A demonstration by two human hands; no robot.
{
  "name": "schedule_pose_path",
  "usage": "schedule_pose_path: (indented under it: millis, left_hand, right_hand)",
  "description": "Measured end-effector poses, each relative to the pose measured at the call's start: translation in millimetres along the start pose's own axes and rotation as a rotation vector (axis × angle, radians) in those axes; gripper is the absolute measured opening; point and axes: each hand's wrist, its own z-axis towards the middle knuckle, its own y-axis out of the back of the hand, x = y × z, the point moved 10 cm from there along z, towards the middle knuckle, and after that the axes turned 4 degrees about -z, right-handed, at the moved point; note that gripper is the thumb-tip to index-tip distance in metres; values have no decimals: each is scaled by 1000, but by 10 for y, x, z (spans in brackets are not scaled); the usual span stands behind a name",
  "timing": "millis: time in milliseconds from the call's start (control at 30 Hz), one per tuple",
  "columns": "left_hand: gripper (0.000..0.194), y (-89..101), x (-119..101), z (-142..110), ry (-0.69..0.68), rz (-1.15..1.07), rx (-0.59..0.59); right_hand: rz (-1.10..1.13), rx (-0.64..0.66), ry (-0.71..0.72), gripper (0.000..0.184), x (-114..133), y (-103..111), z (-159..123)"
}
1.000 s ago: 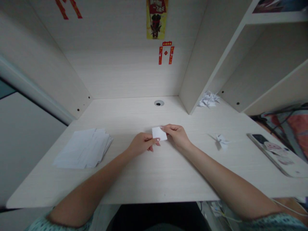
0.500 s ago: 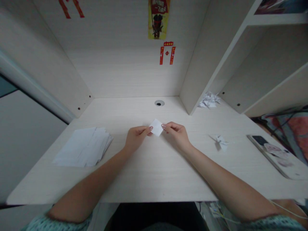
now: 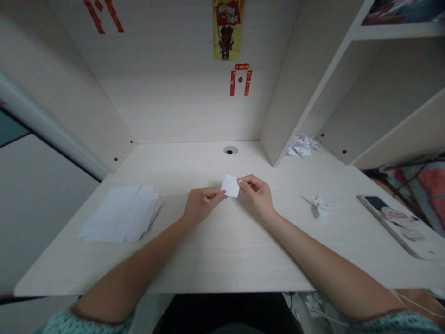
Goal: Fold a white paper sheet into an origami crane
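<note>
A small square of folded white paper (image 3: 230, 186) is held up over the middle of the desk (image 3: 208, 260). My left hand (image 3: 203, 202) pinches its lower left corner between thumb and fingers. At its upper right corner my right hand (image 3: 257, 192) grips it with thumb and forefinger. Off to the left lies a stack of white paper sheets (image 3: 121, 213). A folded white paper piece with pointed ends (image 3: 320, 205) rests on the desk to the right of my right hand.
Several folded white paper pieces (image 3: 302, 145) are heaped behind the upright divider (image 3: 292, 120). On the right lies a phone (image 3: 399, 225) with its back up. A round cable hole (image 3: 230, 150) is near the back panel, and folded cloth (image 3: 417, 185) sits at far right.
The paper square has turned from a diamond position to nearly upright and shifted slightly right. My left hand has moved a little right and down along it, while my right hand stays about in place.
</note>
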Motion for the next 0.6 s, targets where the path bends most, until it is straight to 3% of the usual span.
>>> schedule_pose_path:
  millis: [133, 233, 300, 467, 600]
  left_hand:
    - [30, 59, -11, -10, 12, -58, -42]
    - [29, 7, -5, -11, 8, -39, 0]
    - [30, -44, -2, -15, 5, -23, 37]
    - [30, -45, -2, -11, 2, -53, 29]
    - [31, -2, 27, 5, 15, -53, 2]
  right_hand:
    - [31, 103, -71, 30, -98, -146, -40]
    - [116, 249, -124, 32, -181, -342, -121]
    - [198, 279, -165, 29, -231, -407, -162]
    - [322, 238, -259, 24, -302, -395, -155]
    - [264, 100, -279, 24, -321, -198, -65]
